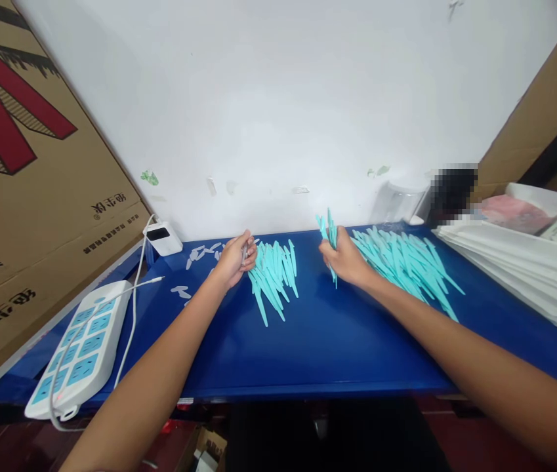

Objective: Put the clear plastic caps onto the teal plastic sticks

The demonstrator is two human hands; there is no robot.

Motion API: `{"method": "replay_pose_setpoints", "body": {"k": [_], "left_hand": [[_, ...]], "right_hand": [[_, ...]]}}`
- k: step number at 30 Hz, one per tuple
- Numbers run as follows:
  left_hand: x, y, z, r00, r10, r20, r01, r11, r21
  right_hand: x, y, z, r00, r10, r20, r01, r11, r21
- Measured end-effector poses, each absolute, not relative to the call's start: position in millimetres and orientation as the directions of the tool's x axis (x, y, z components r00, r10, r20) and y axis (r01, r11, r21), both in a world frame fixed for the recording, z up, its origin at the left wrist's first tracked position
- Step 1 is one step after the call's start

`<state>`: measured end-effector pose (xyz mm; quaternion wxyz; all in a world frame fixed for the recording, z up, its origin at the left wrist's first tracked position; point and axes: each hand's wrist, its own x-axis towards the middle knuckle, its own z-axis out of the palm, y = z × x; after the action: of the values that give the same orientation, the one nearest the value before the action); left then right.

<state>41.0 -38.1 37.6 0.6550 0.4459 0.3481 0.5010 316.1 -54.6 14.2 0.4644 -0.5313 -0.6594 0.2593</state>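
My right hand (pixel 347 259) is closed around a small bunch of thin teal sticks shaped like eyebrow razors (pixel 332 229), held upright above the table. To its right lies a big pile of the same teal razors (pixel 401 265). A smaller fanned pile of razors (pixel 273 275) rests between my hands. My left hand (pixel 237 261) is curled closed beside that smaller pile, and a sliver of a small translucent cover (pixel 245 254) shows between its fingers. Several loose translucent covers (pixel 198 254) are scattered to the left of this hand, partly hidden behind it.
Everything lies on a blue table (pixel 308 354) against a white wall. At left are a power strip (pixel 86 347), a white device with a dark screen (pixel 163 238) and a cable. A clear container (pixel 403 200) and stacked white trays (pixel 524 262) stand at right. Cardboard (pixel 52 216) borders the left.
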Motion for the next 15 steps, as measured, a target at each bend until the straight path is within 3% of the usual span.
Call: {"method": "replay_pose_setpoints", "body": {"k": [4, 15], "left_hand": [[42, -40, 38, 0.256, 0.967, -0.008, -0.328, 0.095, 0.940], [62, -56, 35, 0.347, 0.937, -0.025, -0.208, 0.103, 0.973]], "right_hand": [[316, -53, 10, -0.063, 0.917, 0.393, 0.469, 0.375, -0.800], [315, -83, 47, -0.347, 0.934, 0.082, 0.304, 0.195, -0.933]]}}
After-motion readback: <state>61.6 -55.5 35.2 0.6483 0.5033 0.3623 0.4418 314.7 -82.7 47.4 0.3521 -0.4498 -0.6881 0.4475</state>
